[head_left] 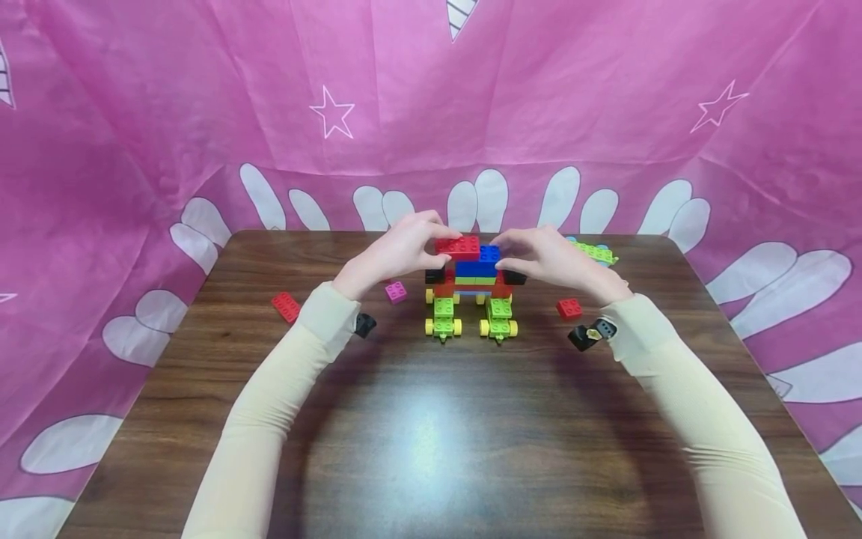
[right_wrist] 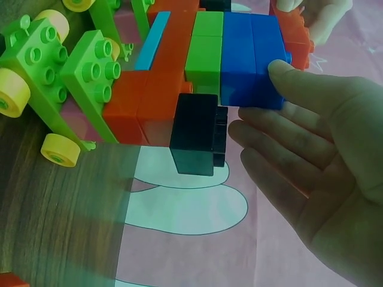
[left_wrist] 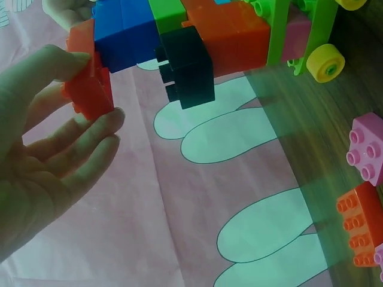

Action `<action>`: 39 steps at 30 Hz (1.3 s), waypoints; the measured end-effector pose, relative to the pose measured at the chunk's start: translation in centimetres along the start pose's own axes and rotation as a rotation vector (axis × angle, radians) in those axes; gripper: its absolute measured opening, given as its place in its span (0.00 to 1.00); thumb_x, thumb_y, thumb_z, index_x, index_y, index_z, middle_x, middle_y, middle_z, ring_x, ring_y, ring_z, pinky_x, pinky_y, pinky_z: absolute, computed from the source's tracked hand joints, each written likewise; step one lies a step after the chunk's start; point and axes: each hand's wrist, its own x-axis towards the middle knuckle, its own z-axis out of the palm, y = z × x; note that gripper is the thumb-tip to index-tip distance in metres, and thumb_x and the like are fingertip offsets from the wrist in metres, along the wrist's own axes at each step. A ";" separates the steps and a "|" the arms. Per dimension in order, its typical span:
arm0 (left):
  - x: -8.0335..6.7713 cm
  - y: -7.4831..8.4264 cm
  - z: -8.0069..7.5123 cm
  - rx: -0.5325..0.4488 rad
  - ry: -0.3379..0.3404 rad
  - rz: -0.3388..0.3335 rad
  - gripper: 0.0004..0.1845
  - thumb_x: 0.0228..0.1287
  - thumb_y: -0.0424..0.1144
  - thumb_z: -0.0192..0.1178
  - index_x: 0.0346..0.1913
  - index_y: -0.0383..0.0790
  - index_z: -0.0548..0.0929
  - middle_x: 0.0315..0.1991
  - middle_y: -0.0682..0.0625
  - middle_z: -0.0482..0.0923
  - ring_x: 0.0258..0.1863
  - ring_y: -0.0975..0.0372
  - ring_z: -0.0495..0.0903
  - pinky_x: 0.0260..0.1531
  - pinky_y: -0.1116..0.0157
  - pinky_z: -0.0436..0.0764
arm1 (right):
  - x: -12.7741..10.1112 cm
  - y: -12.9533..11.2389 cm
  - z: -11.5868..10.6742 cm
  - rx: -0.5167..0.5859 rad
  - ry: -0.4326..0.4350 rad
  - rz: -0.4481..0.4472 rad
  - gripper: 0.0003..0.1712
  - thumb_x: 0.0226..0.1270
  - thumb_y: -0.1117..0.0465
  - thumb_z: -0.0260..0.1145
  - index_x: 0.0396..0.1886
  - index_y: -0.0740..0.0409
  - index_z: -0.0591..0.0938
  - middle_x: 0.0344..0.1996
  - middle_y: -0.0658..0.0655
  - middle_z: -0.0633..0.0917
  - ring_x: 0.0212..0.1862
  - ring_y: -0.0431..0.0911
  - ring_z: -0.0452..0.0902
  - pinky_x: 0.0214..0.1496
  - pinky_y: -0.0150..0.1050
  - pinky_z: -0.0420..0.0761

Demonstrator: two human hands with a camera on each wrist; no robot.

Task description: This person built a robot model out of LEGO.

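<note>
**Caller:** Sleeves first, two cream ones running up from the near edge of the dark wooden bench [head_left: 417,449], and both hands meet at the block model [head_left: 471,288] standing mid-bench.

**Analyst:** Left hand [head_left: 393,251] has the red brick [head_left: 458,246] pinched, thumb on one side, fingers curled on the other. It sits at the very top of the model, just beside the blue block [head_left: 489,254].

**Caller:** And the right hand [head_left: 548,258]?

**Analyst:** Thumb tip on the blue block [right_wrist: 251,60], fingers curved beside it, steadying that side. It pinches the block lightly rather than lying flat.

**Caller:** Run me down the model.

**Analyst:** Blue on top, green and yellow bands under it, orange below, a black brick [head_left: 435,275] jutting out on each side. It stands on two green wheeled bases [head_left: 443,318] with yellow wheels.

**Caller:** Loose pieces?

**Analyst:** A red brick [head_left: 286,306] well off to the left, a pink one [head_left: 396,292] near the left wrist, a small red one [head_left: 569,308] near the right wrist, and a green plate [head_left: 595,252] behind the right hand. Pink cloth [head_left: 168,112] with white stars hangs all round.
</note>
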 end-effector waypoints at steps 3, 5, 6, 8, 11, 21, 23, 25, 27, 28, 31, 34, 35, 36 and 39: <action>0.0 -0.1 0.1 -0.010 0.005 -0.007 0.22 0.64 0.41 0.64 0.61 0.44 0.82 0.43 0.45 0.79 0.40 0.56 0.73 0.38 0.63 0.74 | 0.0 0.1 0.1 -0.001 0.000 0.001 0.20 0.66 0.55 0.70 0.56 0.56 0.82 0.47 0.56 0.89 0.50 0.49 0.86 0.54 0.49 0.84; 0.0 -0.1 0.3 -0.029 0.005 -0.008 0.22 0.64 0.41 0.64 0.61 0.43 0.82 0.45 0.45 0.80 0.43 0.56 0.74 0.42 0.61 0.76 | -0.1 0.2 0.2 0.002 -0.002 0.004 0.20 0.66 0.55 0.69 0.56 0.56 0.82 0.47 0.56 0.89 0.49 0.49 0.86 0.54 0.49 0.85; 0.1 -0.2 0.4 -0.038 0.003 -0.008 0.23 0.64 0.43 0.64 0.61 0.42 0.81 0.47 0.45 0.81 0.44 0.56 0.75 0.45 0.60 0.77 | -0.1 0.2 0.2 0.003 -0.002 0.005 0.21 0.66 0.54 0.69 0.56 0.56 0.82 0.47 0.55 0.89 0.49 0.49 0.86 0.54 0.49 0.85; 0.2 -0.2 0.7 -0.058 -0.001 -0.005 0.24 0.66 0.45 0.64 0.63 0.41 0.80 0.52 0.44 0.82 0.48 0.55 0.77 0.51 0.59 0.79 | -0.2 0.2 0.2 0.007 -0.003 0.005 0.21 0.66 0.54 0.69 0.56 0.56 0.82 0.46 0.55 0.89 0.49 0.48 0.87 0.53 0.48 0.85; 0.5 -0.1 1.2 -0.091 0.001 -0.009 0.26 0.68 0.49 0.62 0.64 0.39 0.78 0.58 0.44 0.82 0.55 0.56 0.80 0.60 0.60 0.79 | -0.2 0.2 0.3 0.009 -0.003 0.001 0.21 0.66 0.54 0.69 0.56 0.55 0.82 0.47 0.54 0.89 0.49 0.48 0.87 0.53 0.48 0.85; 0.9 0.7 1.2 -0.099 0.056 0.002 0.21 0.69 0.45 0.62 0.60 0.38 0.81 0.55 0.44 0.84 0.56 0.55 0.82 0.62 0.60 0.79 | -0.2 -0.1 0.0 0.023 0.001 0.017 0.21 0.65 0.54 0.70 0.56 0.53 0.82 0.47 0.53 0.89 0.50 0.46 0.86 0.53 0.47 0.86; 1.0 0.8 1.1 -0.096 0.047 0.000 0.21 0.69 0.45 0.62 0.60 0.38 0.81 0.55 0.44 0.84 0.56 0.55 0.82 0.60 0.61 0.80 | -0.2 0.0 0.0 0.024 -0.004 0.017 0.21 0.65 0.54 0.70 0.57 0.54 0.82 0.48 0.54 0.89 0.50 0.47 0.86 0.53 0.47 0.86; 1.0 0.8 1.1 -0.094 0.040 -0.006 0.21 0.69 0.45 0.61 0.61 0.39 0.81 0.54 0.44 0.84 0.54 0.56 0.82 0.58 0.62 0.81 | -0.2 0.0 0.0 0.023 -0.006 0.015 0.21 0.66 0.54 0.70 0.57 0.54 0.82 0.48 0.53 0.89 0.50 0.47 0.86 0.53 0.47 0.86; 1.0 0.9 1.1 -0.088 0.031 -0.008 0.21 0.70 0.44 0.61 0.61 0.39 0.81 0.53 0.44 0.84 0.53 0.56 0.81 0.56 0.62 0.82 | -0.2 0.0 0.1 0.021 -0.003 0.014 0.21 0.66 0.54 0.70 0.57 0.53 0.82 0.48 0.53 0.89 0.50 0.46 0.86 0.53 0.46 0.86; 1.0 1.0 1.1 -0.081 0.026 -0.008 0.21 0.70 0.44 0.61 0.61 0.39 0.81 0.53 0.44 0.84 0.52 0.55 0.81 0.56 0.62 0.82 | -0.2 0.0 0.1 0.020 -0.002 0.013 0.21 0.66 0.54 0.70 0.57 0.53 0.82 0.48 0.53 0.89 0.50 0.46 0.86 0.53 0.46 0.86; 1.0 1.3 0.9 -0.046 0.005 -0.007 0.22 0.70 0.44 0.60 0.62 0.39 0.80 0.53 0.43 0.84 0.52 0.54 0.81 0.57 0.61 0.81 | -0.2 0.0 0.1 0.022 0.000 0.012 0.21 0.66 0.54 0.70 0.57 0.53 0.82 0.47 0.53 0.89 0.49 0.45 0.86 0.53 0.46 0.86; 1.1 1.5 0.6 -0.006 -0.019 -0.003 0.22 0.71 0.44 0.59 0.63 0.39 0.79 0.52 0.42 0.83 0.51 0.54 0.80 0.56 0.60 0.81 | -0.1 0.1 0.1 0.021 0.000 0.010 0.21 0.66 0.54 0.70 0.57 0.53 0.82 0.47 0.52 0.89 0.49 0.45 0.86 0.53 0.46 0.85; 1.1 1.6 0.6 0.005 -0.026 -0.002 0.22 0.71 0.44 0.59 0.64 0.39 0.79 0.52 0.42 0.83 0.50 0.54 0.80 0.55 0.60 0.81 | -0.1 0.1 0.1 0.021 0.000 0.010 0.21 0.66 0.54 0.70 0.56 0.53 0.82 0.47 0.52 0.89 0.49 0.45 0.86 0.53 0.46 0.85; 1.1 1.6 0.5 0.012 -0.031 -0.001 0.22 0.71 0.44 0.59 0.64 0.39 0.79 0.52 0.42 0.83 0.50 0.54 0.80 0.55 0.60 0.81 | -0.1 0.1 0.2 0.022 -0.002 0.011 0.21 0.66 0.54 0.69 0.57 0.53 0.82 0.47 0.52 0.89 0.49 0.45 0.86 0.53 0.46 0.85; 1.1 1.4 0.5 0.002 -0.031 0.012 0.22 0.71 0.44 0.59 0.63 0.40 0.79 0.52 0.43 0.83 0.50 0.54 0.80 0.56 0.60 0.80 | -0.1 0.0 0.0 0.022 -0.004 0.014 0.20 0.66 0.54 0.69 0.57 0.54 0.82 0.48 0.53 0.89 0.50 0.46 0.86 0.53 0.47 0.85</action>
